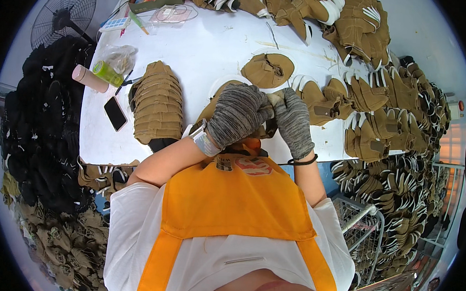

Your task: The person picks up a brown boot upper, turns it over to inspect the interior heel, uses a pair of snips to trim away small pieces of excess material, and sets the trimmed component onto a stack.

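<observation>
While both hands work close together over the near edge of the white table (206,45), the left hand (238,113) in a grey knit glove curls down over a tan shoe upper (270,97), fingers closed onto it. The right hand (293,119), gloved the same, pinches the upper's top edge between thumb and fingertips, touching the left hand. That upper sits at the table's front, just above an orange apron (230,197).

Just left of the hands lies a stack of tan cut pieces (158,100), with a black phone (115,113) beside it. Another tan upper (268,70) rests on the table beyond the hands. To the right, rows of tan uppers with white trim (370,99) crowd the table edge. A black fan (63,13) stands far left.
</observation>
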A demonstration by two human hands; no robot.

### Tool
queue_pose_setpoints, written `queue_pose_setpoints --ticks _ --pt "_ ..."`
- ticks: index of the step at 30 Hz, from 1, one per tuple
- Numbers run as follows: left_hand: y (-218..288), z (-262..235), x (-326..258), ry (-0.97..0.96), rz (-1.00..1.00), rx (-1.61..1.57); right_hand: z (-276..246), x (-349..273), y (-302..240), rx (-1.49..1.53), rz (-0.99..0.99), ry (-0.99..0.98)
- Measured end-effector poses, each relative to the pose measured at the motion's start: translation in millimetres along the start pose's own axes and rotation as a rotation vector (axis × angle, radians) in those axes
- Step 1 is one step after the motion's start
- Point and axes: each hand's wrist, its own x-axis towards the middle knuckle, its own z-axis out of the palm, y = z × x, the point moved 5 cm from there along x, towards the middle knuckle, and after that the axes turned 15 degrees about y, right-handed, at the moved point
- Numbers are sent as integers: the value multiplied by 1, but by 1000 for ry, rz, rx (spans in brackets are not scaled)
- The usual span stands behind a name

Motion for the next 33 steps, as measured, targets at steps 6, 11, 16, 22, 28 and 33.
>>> queue_pose_setpoints --ticks 6,11,16,22,28,33 --pt "-12 10 -4 22 -24 -30 1 7 26 266 281 -103" --pt "-17 15 -4 100 104 -3 -16 10 13 391 284 -219" --pt "-28 23 -7 20 43 -33 -18 7 -13 -43 -111 -173" --pt "-15 18 -6 146 162 -20 7 1 5 -166 -146 53" --pt "-22 16 -4 79 -45 -20 5 10 32 388 522 -140" --pt "-23 16 -3 46 -74 -39 -10 4 6 410 313 -151"
